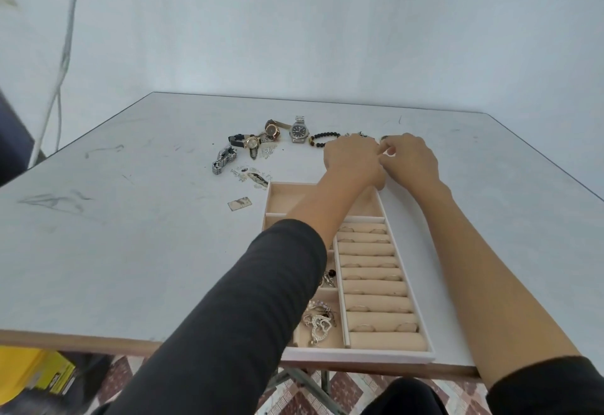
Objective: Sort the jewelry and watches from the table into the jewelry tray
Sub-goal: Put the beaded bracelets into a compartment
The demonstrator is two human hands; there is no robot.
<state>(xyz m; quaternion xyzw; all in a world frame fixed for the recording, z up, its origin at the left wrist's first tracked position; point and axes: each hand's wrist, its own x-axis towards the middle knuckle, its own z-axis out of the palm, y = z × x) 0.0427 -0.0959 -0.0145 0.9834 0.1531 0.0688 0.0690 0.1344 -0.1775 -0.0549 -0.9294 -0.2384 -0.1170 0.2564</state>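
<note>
The beige jewelry tray (390, 228) with a white rim lies at the table's near edge. Its right side holds ring rolls (376, 279) with several rings. Its left compartments hold a heart-shaped chain piece (318, 324) and small earrings (328, 279). My left hand (353, 161) and my right hand (413, 161) meet just beyond the tray's far end. Their curled fingers pinch a small jewelry piece (384, 137) that is mostly hidden between them. A black bead bracelet (322, 137) lies just left of my left hand.
Farther left on the table lie a silver watch (299, 131), a brown-strap watch (273, 128), a gold watch with a black strap (250, 142) and a steel-band watch (224, 160). Small silver pieces (256, 177) and a small card (240, 202) lie near the tray's far left corner.
</note>
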